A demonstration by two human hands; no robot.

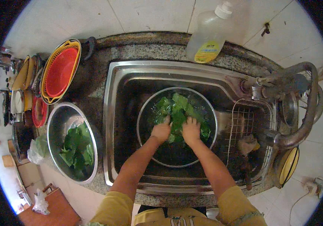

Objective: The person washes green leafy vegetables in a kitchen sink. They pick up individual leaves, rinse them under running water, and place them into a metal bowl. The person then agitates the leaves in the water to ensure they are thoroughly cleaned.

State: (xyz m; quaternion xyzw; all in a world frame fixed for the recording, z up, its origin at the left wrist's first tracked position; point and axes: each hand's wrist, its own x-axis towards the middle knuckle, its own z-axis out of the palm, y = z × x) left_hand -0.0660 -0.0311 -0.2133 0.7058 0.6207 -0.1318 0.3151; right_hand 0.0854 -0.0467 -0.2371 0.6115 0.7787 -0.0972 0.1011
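Wet leafy greens (pixel 178 105) lie in water in a round metal basin (pixel 214 141), which stands inside the steel sink. My left hand (pixel 161 130) is in the left part of the basin, its fingers curled into the leaves. Beside it on the right, a small gap away, my right hand (pixel 191 130) has its bent fingers closed over more of the greens. The fingertips of both hands are partly hidden among the leaves. To the left of the sink, a metal bowl (pixel 56 150) holds more green leaves.
A steel sink (pixel 110 113) surrounds the basin, with a wire rack (pixel 242 116) and a curved faucet (pixel 312 98) at its right. A clear pump bottle (pixel 206 35) stands behind it. Red and yellow baskets (pixel 61 71) lean at the back left. A plastic bag (pixel 37 150) lies farther left.
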